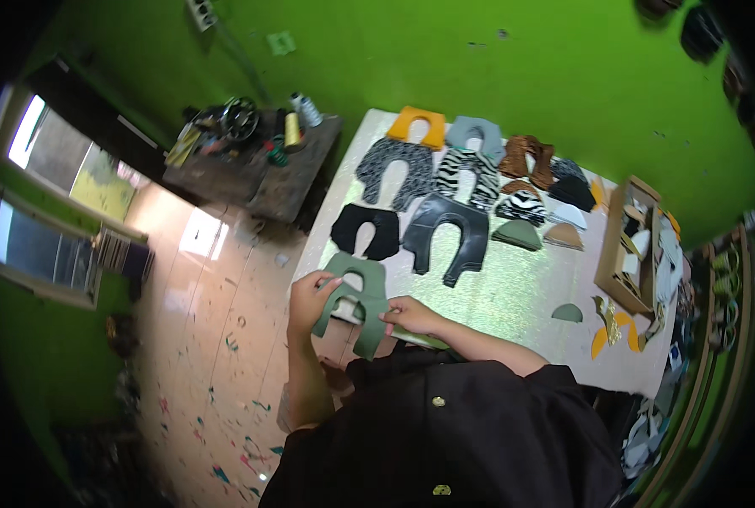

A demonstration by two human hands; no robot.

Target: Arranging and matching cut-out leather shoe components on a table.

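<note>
Close in front of me, at the near left edge of the table, I hold a green U-shaped cut piece point(371, 317), which looks like leather or a similar sheet. My left hand point(310, 298) pinches its left side. My right hand point(411, 315) is closed on its right edge. Just behind it lies another green U-shaped piece point(369, 267), partly overlapped by the held one. Beyond these are a black U-shaped piece point(366, 227) and a larger shiny black one point(447, 229). A green edge point(420, 340) shows below my right wrist.
Patterned, orange and grey U-shaped pieces line the table's far side, beside several half-round pieces point(517, 234). A cardboard box point(614, 269) of scraps stands at the right, near a lone green half-round point(567, 312). Left stands a dark workbench point(259, 182) with thread cones. Scraps litter the floor.
</note>
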